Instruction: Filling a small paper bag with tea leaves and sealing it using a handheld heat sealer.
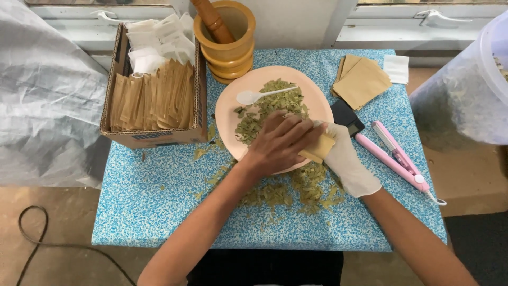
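Observation:
A pink plate point(317, 100) on the blue speckled table holds a heap of dried green leaves point(275, 103) and a white plastic spoon point(254, 96). My bare left hand point(280, 144) reaches over the plate's near edge, fingers closed around the mouth of a small brown paper pouch point(320, 148). My right hand point(346, 159), in a white glove, grips the same pouch from the right side. Spilled leaves point(296, 190) lie on the table below both hands.
A cardboard box point(153, 136) of brown and white pouches stands at the left. A wooden mortar point(227, 50) with a pestle sits behind the plate. Loose brown pouches point(362, 82), a black scale point(346, 117) and a pink heat sealer point(394, 156) lie right. A plastic bag point(465, 100) of leaves is far right.

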